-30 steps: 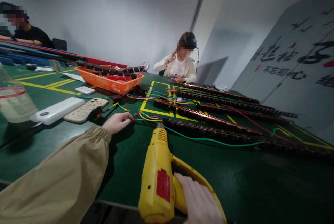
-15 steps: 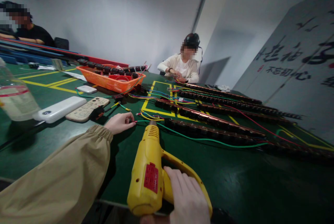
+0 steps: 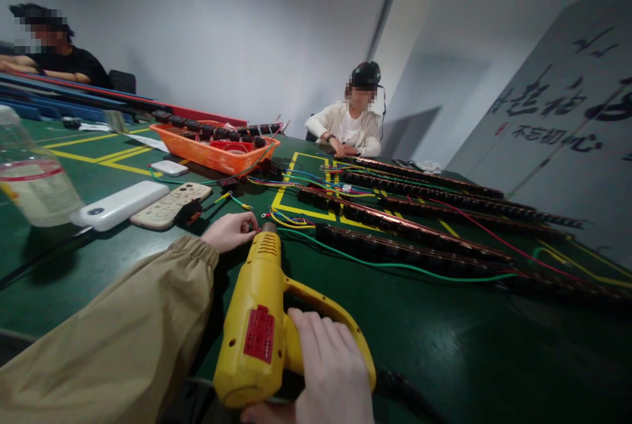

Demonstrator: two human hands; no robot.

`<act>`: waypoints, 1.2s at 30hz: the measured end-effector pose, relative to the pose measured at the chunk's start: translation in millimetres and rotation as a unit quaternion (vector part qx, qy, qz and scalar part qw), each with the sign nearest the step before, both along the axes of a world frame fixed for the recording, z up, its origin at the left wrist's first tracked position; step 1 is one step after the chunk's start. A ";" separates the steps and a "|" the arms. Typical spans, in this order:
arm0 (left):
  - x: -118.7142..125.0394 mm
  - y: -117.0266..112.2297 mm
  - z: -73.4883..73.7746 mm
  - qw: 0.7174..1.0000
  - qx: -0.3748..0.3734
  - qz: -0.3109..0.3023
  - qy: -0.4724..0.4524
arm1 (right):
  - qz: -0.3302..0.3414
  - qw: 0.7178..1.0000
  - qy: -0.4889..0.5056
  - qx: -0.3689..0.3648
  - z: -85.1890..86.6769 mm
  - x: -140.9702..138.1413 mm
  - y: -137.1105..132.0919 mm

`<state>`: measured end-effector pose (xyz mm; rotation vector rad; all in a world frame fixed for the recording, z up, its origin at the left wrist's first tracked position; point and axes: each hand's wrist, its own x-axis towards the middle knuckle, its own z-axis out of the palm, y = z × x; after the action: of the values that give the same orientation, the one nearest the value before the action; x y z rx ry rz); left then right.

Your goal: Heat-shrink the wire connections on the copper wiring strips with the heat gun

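Observation:
My right hand (image 3: pixel 330 361) is wrapped round the handle of a yellow heat gun (image 3: pixel 249 318) with a red label on its body. The gun's nozzle points away from me and sits right by the fingertips of my left hand (image 3: pixel 230 232). Those fingers pinch the end of a green wire (image 3: pixel 345 256), whose tip is partly hidden by the nozzle. From there the wire runs right along a dark bar with copper strips (image 3: pixel 395 247). Short yellow wires with ring terminals (image 3: pixel 291 221) lie just beyond the nozzle.
An orange basket (image 3: pixel 212 155) of dark parts stands behind my left hand. A phone (image 3: pixel 170 207), a white power bank (image 3: pixel 121 205) and a bottle (image 3: pixel 37 174) are on the left. Several more bars (image 3: pixel 419 226) lie to the right. Two people sit across the table.
The heat gun in my right hand has moved left, bringing its nozzle up to my left fingertips. My left hand keeps its pinch on the green wire. The view has shifted slightly.

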<state>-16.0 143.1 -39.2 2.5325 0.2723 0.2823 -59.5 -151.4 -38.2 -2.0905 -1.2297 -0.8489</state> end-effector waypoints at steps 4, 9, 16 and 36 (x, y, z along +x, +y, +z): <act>0.3 1.4 -0.9 1.000 -0.013 -0.005 -0.007 | 0.001 1.000 -0.003 -0.011 0.4 0.5 -2.2; 2.5 6.6 -7.2 1.000 -0.020 -0.014 -0.019 | 0.010 1.000 -0.006 -0.027 5.1 4.0 -10.8; 5.1 11.1 -13.2 0.998 -0.045 -0.016 -0.040 | 0.014 0.997 -0.047 -0.054 8.5 12.4 -30.1; 2.3 8.1 2.9 0.995 -0.086 -0.034 0.037 | -0.021 0.973 -0.138 -0.182 -8.2 33.4 -99.3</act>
<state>-13.7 151.1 -36.3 2.3798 0.2297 0.1324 -26.1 -250.7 -46.4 -2.3487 -1.5931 -1.0244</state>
